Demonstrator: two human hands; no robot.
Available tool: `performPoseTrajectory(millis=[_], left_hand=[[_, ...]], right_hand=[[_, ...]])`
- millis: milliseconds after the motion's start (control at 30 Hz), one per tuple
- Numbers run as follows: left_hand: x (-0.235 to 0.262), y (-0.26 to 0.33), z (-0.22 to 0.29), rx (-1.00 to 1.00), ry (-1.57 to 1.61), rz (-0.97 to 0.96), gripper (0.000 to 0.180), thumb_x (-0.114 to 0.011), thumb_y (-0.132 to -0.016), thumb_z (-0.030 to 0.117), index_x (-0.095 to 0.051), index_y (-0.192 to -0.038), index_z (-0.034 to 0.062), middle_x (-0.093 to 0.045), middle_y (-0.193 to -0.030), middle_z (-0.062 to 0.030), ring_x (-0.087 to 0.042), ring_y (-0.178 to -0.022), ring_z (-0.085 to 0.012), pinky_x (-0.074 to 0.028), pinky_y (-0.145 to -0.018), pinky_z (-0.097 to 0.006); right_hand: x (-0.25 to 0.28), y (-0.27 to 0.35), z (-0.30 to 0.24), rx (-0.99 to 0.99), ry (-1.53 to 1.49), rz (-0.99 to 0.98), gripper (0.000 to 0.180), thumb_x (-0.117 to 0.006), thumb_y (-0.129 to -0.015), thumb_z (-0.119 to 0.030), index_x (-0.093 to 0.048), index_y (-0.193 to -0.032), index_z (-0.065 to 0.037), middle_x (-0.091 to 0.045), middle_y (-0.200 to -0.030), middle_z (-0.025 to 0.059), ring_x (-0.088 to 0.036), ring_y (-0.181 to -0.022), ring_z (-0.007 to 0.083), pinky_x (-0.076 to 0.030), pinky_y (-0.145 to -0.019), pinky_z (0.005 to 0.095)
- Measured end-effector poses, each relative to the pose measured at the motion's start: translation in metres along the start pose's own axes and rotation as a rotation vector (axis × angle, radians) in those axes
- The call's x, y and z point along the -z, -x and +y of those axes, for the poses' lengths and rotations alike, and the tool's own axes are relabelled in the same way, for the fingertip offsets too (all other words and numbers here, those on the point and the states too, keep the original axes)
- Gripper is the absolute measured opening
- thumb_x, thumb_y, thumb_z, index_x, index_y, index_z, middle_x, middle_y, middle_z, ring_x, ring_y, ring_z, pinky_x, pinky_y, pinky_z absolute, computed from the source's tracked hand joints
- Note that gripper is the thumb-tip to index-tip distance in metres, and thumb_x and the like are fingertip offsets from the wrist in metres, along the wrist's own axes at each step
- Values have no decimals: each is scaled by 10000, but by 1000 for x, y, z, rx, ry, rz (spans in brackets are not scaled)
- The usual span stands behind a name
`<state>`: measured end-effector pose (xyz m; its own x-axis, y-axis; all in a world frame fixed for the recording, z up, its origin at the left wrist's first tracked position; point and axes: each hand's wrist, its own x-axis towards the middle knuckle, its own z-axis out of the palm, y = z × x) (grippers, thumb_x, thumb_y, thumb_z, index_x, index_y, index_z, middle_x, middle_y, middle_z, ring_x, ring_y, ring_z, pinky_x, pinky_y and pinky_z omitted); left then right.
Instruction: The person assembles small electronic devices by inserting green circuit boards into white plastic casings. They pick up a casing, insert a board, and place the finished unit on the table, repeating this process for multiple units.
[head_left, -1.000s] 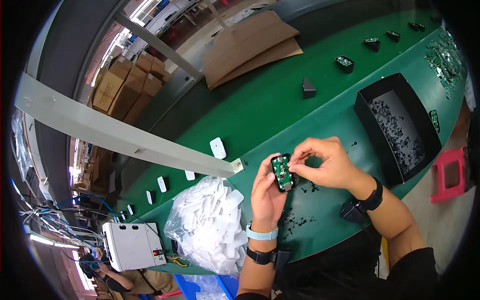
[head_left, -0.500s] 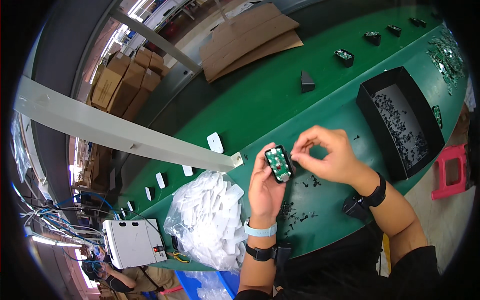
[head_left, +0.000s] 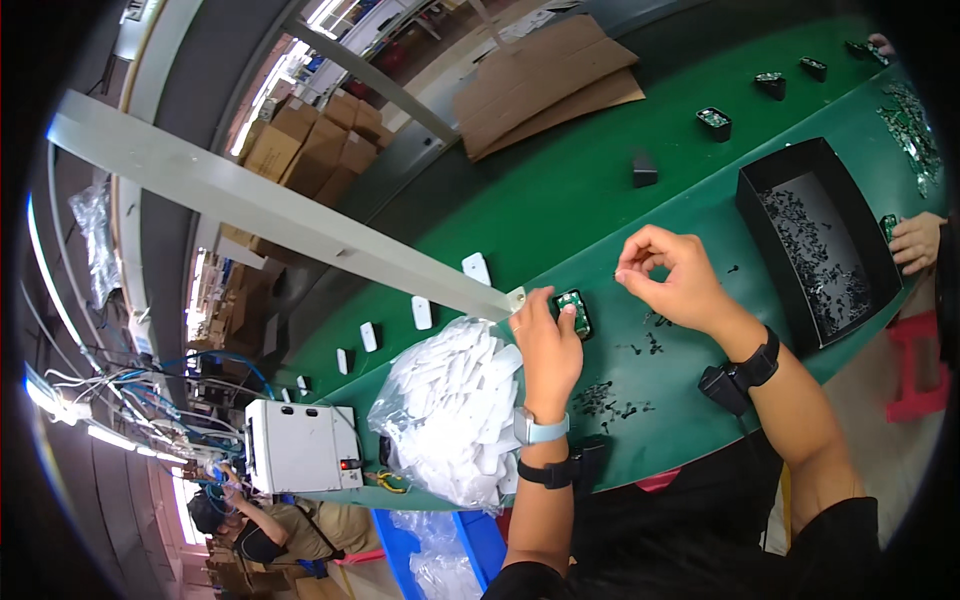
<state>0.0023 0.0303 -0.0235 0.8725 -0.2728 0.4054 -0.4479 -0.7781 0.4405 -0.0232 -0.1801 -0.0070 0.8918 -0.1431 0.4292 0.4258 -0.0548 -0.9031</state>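
My left hand [head_left: 548, 350] is closed at the edge of a small black housing [head_left: 586, 327] with a green circuit board inside, its thumb over the board. How the fingers grip the far side is hidden. To the right, my right hand [head_left: 680, 280] is raised above the green table with thumb and index finger pinched together. Whatever sits in the pinch is too small to make out. Loose small black pieces [head_left: 595, 400], screw-like in shape, lie scattered between and below my hands.
A black box [head_left: 770, 170] of similar pieces stands right, beside a co-worker's hand [head_left: 915, 243]. White covers fill a clear bag [head_left: 440, 420] at left, below a slanting metal post [head_left: 300, 220]. Black housings [head_left: 714, 124] and white covers [head_left: 422, 313] line the green belt.
My left hand has turned palm-down, shifting with the housing slightly up and right in view. My right hand has drawn away from the housing. A co-worker's hand has appeared at the right.
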Motion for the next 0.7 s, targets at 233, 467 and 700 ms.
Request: performPoseTrajectory(millis=[233, 467, 700], left_hand=[[75, 40, -45, 54, -421, -180, 365, -771, -763, 152, -632, -1041, -39, -636, -987, -222, -586, -976, -416, -470, -858, -496], [66, 49, -74, 157, -452, -88, 255, -730, -743, 86, -676, -974, -6, -647, -975, -209, -609, -921, -389, -481, -854, -469], [59, 36, -49, 133, -499, -198, 288, -754, -768, 126, -682, -1018, 3, -638, -956, -192, -615, -947, -383, -494, -845, -454]], right_hand=[[0, 5, -4, 81, -26, 17, 114, -717, -837, -18, -636, -917, -13, -679, -796, 39, -627, -713, 83, -531, -654, 259], [-8, 8, 3, 63, -9, -110, 132, -698, -829, -77, -624, -917, -14, -675, -761, 65, -631, -661, 129, -525, -622, 285], [2, 10, -6, 44, -9, -134, 130, -682, -830, -65, -596, -914, -16, -684, -784, 71, -654, -711, 159, -534, -651, 300]])
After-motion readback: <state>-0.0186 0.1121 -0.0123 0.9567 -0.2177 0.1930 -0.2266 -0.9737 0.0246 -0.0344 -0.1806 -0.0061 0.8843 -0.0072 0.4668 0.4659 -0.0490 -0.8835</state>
